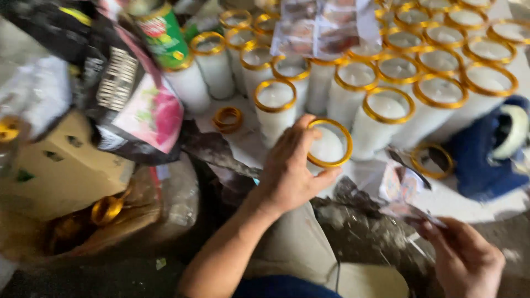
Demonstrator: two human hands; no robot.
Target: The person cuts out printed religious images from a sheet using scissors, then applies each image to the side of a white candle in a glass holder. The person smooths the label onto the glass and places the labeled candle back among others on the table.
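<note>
White candle (328,145) in a clear glass with a gold rim stands at the near edge of a crowd of matching candles (386,105), seen from the head camera. The left hand (290,174) wraps it, thumb and fingers curled closed around the rim. The right hand (464,256) pinches a small printed label (406,207) between closed fingertips, low and to the right. Keeping the glass steady and upright looks wise, as neighbours stand close. A loose gold ring (227,118) lies nearby.

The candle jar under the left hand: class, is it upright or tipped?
Tipped: the candle jar leans toward the camera in the left hand, its gold rim facing us.
</note>
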